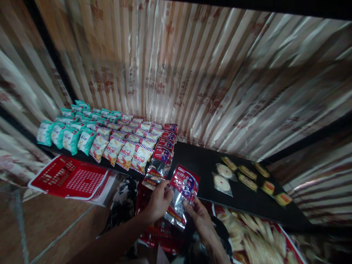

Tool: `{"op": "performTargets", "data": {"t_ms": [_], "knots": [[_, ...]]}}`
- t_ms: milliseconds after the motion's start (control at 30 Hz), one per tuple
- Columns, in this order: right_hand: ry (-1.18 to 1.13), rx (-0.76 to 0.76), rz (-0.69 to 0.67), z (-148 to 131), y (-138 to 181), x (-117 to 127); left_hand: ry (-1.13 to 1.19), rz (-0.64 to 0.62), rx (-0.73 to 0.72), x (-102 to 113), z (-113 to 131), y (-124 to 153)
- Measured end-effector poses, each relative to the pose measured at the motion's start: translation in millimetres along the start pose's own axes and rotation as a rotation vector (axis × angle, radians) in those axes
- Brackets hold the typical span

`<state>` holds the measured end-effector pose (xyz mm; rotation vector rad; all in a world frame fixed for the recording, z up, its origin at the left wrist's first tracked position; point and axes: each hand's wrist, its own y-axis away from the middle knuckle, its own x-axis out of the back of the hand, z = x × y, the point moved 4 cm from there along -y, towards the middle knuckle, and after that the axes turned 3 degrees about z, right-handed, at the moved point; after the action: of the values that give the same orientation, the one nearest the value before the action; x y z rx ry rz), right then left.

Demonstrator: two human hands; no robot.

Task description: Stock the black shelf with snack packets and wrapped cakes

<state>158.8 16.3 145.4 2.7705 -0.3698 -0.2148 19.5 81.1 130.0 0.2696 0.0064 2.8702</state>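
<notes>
Both my hands hold one red and clear snack packet just in front of a black shelf. My left hand grips its left edge with curled fingers. My right hand pinches its lower right side. The packet hangs tilted, below a row of like red packets lying on the shelf. To their left lie rows of orange and white snack bags and teal bags.
Round white wafers and small yellow wrapped snacks lie on the right part of the shelf. A red plastic basket sits lower left. A bin of pale snack packs is lower right. Striped curtain backs the shelf.
</notes>
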Motion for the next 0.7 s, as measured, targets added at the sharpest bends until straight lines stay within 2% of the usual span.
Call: {"op": "performTargets", "data": {"t_ms": [67, 400, 700], "knots": [[-0.017, -0.002, 0.006, 2, -3, 2, -0.028, 0.029, -0.008, 1, -4, 5], [-0.073, -0.062, 0.021, 8, -15, 5, -0.086, 0.019, 0.026, -1, -15, 29], [0.033, 0.020, 0.032, -3, -42, -12, -0.130, 0.186, -0.185, 13, -2, 13]]}}
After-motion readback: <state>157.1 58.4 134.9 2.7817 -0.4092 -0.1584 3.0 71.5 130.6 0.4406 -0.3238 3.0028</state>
